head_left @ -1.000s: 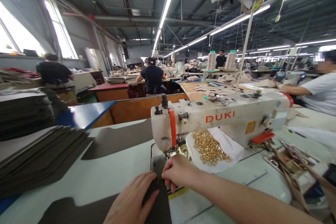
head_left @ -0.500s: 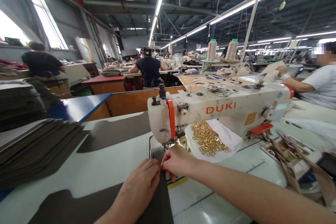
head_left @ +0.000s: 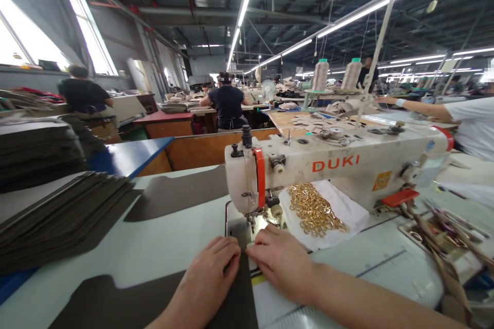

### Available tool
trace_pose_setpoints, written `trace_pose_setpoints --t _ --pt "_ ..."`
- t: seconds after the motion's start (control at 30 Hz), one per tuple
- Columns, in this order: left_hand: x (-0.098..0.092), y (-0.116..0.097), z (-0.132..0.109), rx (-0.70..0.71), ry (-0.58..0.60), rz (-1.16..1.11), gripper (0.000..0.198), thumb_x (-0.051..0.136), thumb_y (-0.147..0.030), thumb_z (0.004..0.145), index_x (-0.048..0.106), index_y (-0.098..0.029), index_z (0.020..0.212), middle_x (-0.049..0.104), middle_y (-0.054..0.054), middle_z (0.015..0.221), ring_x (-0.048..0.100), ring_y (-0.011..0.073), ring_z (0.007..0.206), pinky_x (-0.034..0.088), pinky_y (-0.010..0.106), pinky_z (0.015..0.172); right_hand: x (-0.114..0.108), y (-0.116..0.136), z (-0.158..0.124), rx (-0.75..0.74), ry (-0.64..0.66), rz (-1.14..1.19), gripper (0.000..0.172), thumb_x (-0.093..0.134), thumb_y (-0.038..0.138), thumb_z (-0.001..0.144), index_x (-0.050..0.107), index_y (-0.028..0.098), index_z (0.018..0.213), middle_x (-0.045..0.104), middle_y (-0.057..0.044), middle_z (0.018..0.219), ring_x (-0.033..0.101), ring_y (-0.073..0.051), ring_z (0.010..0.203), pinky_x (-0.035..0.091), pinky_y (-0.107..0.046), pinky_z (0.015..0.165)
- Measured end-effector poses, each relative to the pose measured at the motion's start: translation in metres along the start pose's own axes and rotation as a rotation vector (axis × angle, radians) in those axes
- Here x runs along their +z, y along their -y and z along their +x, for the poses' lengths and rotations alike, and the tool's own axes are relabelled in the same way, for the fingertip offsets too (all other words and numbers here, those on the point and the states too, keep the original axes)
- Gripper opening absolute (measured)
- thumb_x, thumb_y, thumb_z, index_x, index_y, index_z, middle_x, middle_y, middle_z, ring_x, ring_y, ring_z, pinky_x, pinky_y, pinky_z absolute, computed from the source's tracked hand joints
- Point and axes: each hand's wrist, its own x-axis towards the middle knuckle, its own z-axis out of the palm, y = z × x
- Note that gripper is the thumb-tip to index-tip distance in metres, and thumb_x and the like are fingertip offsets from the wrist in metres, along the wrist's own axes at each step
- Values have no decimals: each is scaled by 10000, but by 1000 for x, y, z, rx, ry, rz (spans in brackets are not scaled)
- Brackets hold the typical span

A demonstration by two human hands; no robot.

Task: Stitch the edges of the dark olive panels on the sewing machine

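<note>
A dark grey-brown panel [head_left: 142,295] of flat sheet material lies on the pale machine bed, its upper end close to the needle area of the white sewing machine [head_left: 335,162]. On that upper end rests my left hand [head_left: 208,275], fingers curled together and gripping the panel. My right hand [head_left: 283,262] is closed at the panel's right edge, just below the presser foot; its fingertips hide whatever they pinch. Behind this hand, a heap of gold metal clasps [head_left: 312,208] lies on a white cloth [head_left: 349,211].
Stacked dark panels [head_left: 65,216] stand at left, and another dark panel [head_left: 177,193] lies behind the needle end. A tray [head_left: 447,236] with straps and tools sits at right. Thread cones [head_left: 320,76] stand behind the machine. Other people work at nearby tables.
My right hand has moved slightly down and away from my left, so a gap shows between them. The view has shifted left. The person at right has stretched an arm out.
</note>
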Motion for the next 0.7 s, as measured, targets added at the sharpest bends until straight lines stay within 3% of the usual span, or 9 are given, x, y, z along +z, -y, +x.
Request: trace_pose_setpoints --t 0.47,0.7 --pt "1 3 0 -126 50 -111 188 463 -152 838 614 -219 749 694 4 771 659 166 724 549 276 676 0 2 -1 -27 11 -30 70 535 146 870 574 193 839 579 -13 826 504 -184 814 434 -280 722" --pt "-1 2 1 -87 75 -92 192 454 -156 863 602 -223 761 679 -8 763 649 164 722 544 281 684 0 2 -1 -50 29 -53 50 553 141 861 585 178 871 587 -27 844 515 -196 822 456 -298 735"
